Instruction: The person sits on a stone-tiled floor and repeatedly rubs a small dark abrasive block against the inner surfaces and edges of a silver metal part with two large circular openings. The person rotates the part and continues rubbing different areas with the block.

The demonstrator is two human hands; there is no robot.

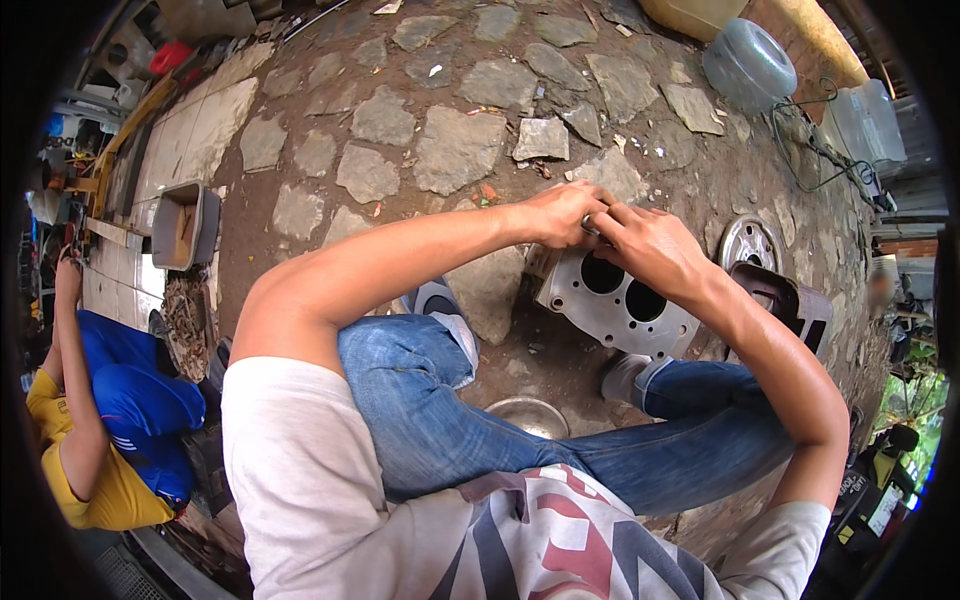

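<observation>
In front of me, a grey metal engine block point(620, 318) with two large round bores stands on the stone ground between my feet. Over its far edge my left hand point(568, 214) and my right hand point(652, 246) meet, fingers bent and pinched together. A small, shiny metal piece point(590, 224) shows between the fingertips; most of it is covered, and its kind cannot be made out. The right hand and wrist hide part of the block's top.
Right of the block lie a round metal cover point(750, 238) and a dark metal housing point(800, 312). A metal bowl point(532, 414) sits between my legs. At left are a grey plastic bin point(186, 228) and a person in yellow point(110, 480). A clear jug point(750, 66) stands far right.
</observation>
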